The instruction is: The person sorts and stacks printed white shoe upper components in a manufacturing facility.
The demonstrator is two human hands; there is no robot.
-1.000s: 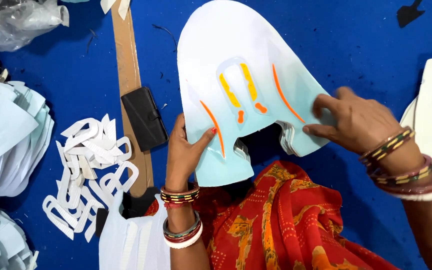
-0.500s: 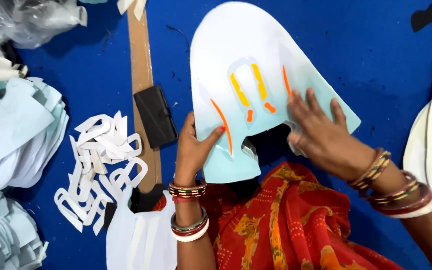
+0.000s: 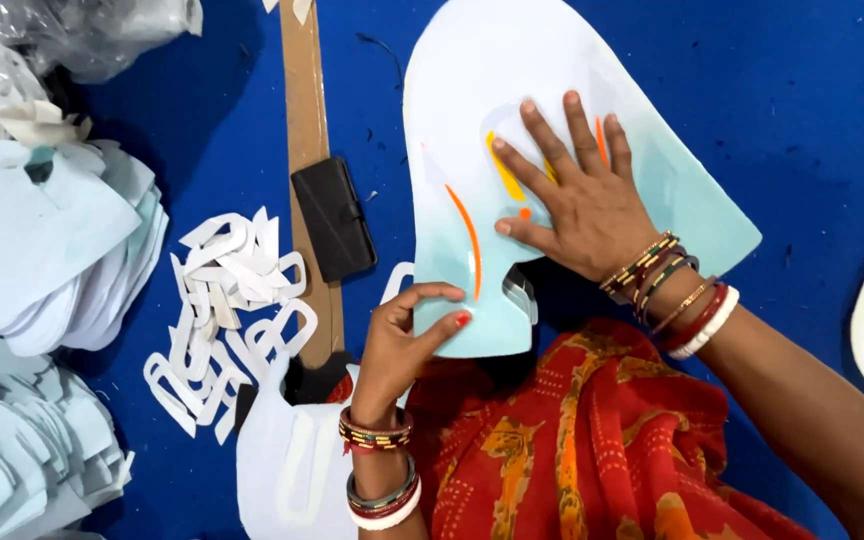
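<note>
Blue floor covering [image 3: 812, 120], my pale cut sheet [image 3: 472, 90] spread at upper centre.
My right hand [image 3: 587, 205] lies flat, fingers spread, on it; my left hand [image 3: 407, 340] pinches its lower edge. White cut-outs [image 3: 222, 310] sit left.

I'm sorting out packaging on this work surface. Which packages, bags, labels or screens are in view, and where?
Clear plastic bag: top left corner, crumpled, see-through with grey-white contents.
Black case: lying on the brown strip, left of the pale blue sheet; oblong, closed.
No labels, signs or screens show.
</note>
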